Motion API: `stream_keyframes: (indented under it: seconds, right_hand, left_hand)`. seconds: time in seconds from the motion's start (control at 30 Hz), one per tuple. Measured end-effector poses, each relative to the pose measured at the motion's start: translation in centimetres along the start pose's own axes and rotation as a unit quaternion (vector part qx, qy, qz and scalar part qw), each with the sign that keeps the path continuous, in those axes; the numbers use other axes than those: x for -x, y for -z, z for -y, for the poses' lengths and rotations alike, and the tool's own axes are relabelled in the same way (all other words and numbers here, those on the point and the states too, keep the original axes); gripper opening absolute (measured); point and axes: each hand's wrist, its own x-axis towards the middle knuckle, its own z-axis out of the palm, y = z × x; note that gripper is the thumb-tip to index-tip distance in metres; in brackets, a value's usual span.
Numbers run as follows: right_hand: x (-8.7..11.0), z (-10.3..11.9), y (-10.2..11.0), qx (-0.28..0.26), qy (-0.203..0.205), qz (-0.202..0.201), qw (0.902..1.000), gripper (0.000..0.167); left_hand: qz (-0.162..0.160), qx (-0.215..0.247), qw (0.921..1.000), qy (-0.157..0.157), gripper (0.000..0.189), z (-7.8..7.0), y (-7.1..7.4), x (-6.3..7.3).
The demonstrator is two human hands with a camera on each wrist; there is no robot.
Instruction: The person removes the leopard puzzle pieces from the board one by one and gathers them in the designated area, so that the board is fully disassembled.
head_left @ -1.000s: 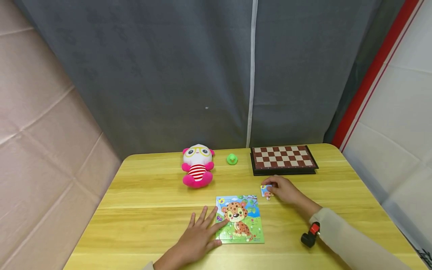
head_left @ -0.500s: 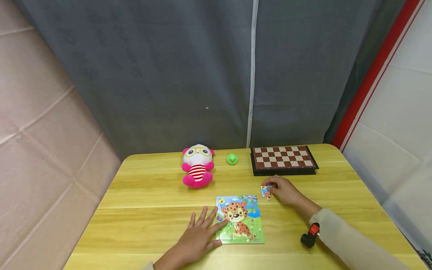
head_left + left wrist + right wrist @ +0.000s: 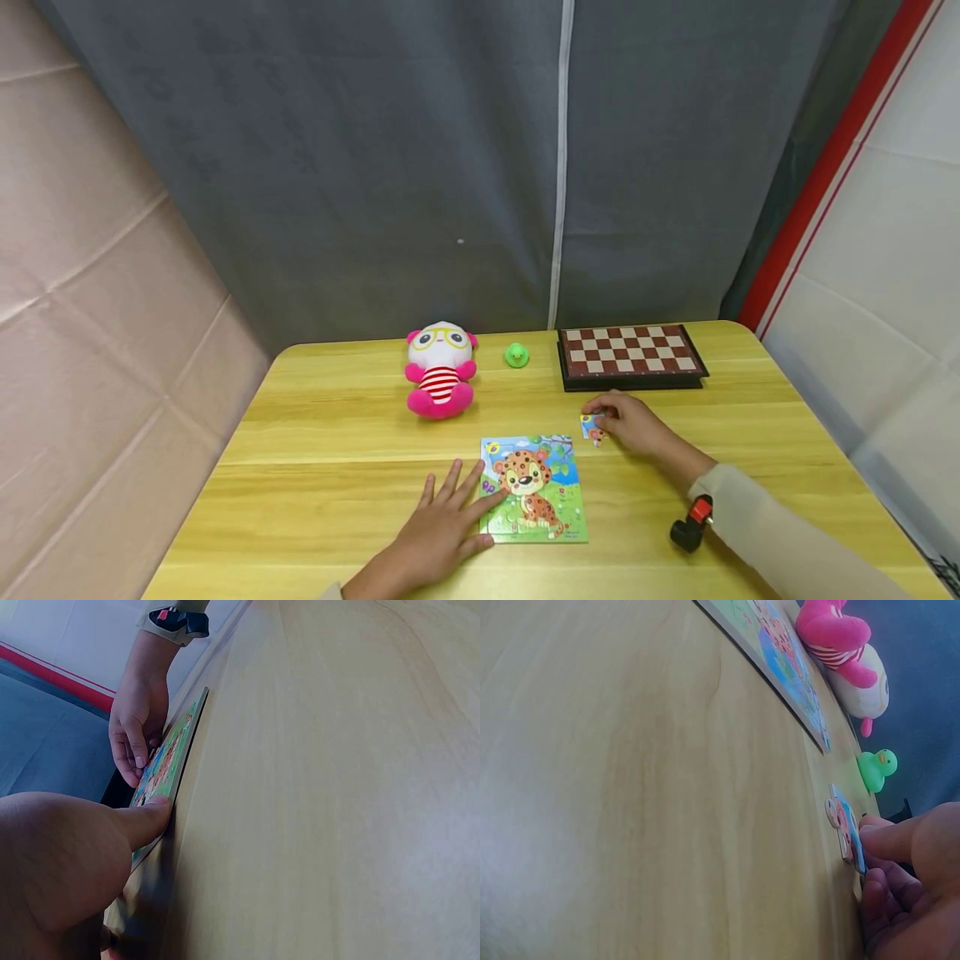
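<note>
A square leopard jigsaw puzzle lies flat on the table. My left hand rests at its left side with the fingers spread, the fingertips and thumb touching the puzzle. In the left wrist view the thumb lies along the puzzle's edge. To the upper right of the puzzle, my right hand pinches a jigsaw piece printed with blue sky and part of the leopard's head. The right wrist view shows this piece tilted, low over or touching the tabletop; I cannot tell which. The hand covers its right part.
A pink and white plush toy lies at the back of the table, with a small green rubber duck beside it. A chessboard box sits behind my right hand. A grey curtain hangs behind the table.
</note>
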Motion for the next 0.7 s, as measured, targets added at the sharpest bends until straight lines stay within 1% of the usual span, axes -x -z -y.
stream_keyframes:
  seconds: [0.2, 0.43, 0.7]
  right_hand:
    - [0.1, 0.3, 0.2, -0.009, -0.008, 0.007, 0.9999, 0.020]
    - [0.3, 0.8, 0.4, -0.009, 0.001, 0.010, 0.9999, 0.020]
    - [0.3, 1.2, 0.5, -0.012, -0.001, 0.014, 0.9998, 0.020]
  left_hand:
    - [0.000, -0.003, 1.0000, -0.001, 0.061, 0.1, -0.1, -0.1]
    - [0.000, -0.010, 1.0000, -0.001, 0.061, 0.1, -0.1, -0.1]
    - [0.000, -0.009, 1.0000, -0.001, 0.061, 0.1, -0.1, -0.1]
